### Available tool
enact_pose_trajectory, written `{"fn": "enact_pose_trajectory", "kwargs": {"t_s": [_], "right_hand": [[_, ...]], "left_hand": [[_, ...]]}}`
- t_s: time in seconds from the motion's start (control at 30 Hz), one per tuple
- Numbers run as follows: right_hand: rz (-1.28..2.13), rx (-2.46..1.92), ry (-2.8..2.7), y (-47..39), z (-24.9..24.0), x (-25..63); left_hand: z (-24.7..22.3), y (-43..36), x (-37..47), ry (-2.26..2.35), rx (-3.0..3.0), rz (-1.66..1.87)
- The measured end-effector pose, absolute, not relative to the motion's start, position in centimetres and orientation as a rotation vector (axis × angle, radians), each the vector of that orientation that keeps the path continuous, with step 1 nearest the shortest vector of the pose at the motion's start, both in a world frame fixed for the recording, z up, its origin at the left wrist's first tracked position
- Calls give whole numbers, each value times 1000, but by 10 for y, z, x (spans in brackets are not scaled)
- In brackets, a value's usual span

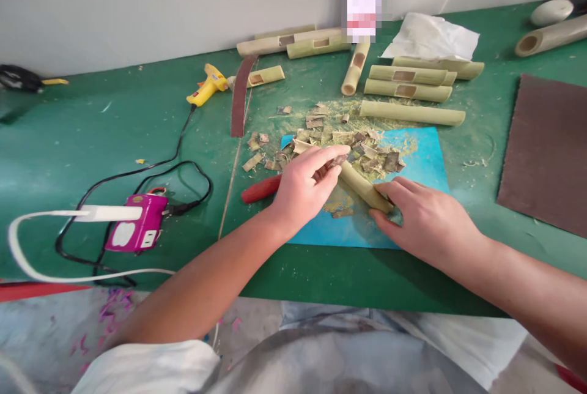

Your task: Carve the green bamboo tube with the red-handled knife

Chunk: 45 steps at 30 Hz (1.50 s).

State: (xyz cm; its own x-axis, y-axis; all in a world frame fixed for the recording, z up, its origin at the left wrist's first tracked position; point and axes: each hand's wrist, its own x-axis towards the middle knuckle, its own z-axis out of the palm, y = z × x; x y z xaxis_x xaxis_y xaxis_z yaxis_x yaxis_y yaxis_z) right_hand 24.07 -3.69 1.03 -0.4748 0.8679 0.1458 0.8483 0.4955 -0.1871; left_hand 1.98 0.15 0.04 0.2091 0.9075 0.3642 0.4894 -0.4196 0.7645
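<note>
My right hand (419, 210) grips the near end of a pale green bamboo tube (364, 186), which slants over a blue sheet (419, 155). At the tube's far end, my left hand (307, 183) pinches a small, dark brown piece of sandpaper (338, 161) against it. The fingers partly hide that piece. Worn scraps of sandpaper (392, 161) and greenish dust lie heaped just beyond both hands. A red handle (260, 189) sticks out from beside my left hand; its other end is hidden.
Bamboo tubes with cut windows (406, 89) lie at the back. A brown sandpaper strip (243, 97) and yellow glue gun (208, 85) are to the left, with a magenta power adapter (137, 223) and cords nearer. A large brown sheet (545, 149) lies right.
</note>
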Motion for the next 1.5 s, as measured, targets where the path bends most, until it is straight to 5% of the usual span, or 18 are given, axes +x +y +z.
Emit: {"fn": "enact_pose_trajectory", "kwargs": {"t_s": [0.33,1.07,1.5], "right_hand": [[201,-1513,-2525,-37,13,240],[234,-1539,-2533,-37,16,239],[204,-1509,-2530,-38,14,240]], "left_hand": [[1,12,11,1494,2680,922],[2,5,8,1382,2505,762],[-3,5,9,1241,2502,967]]}}
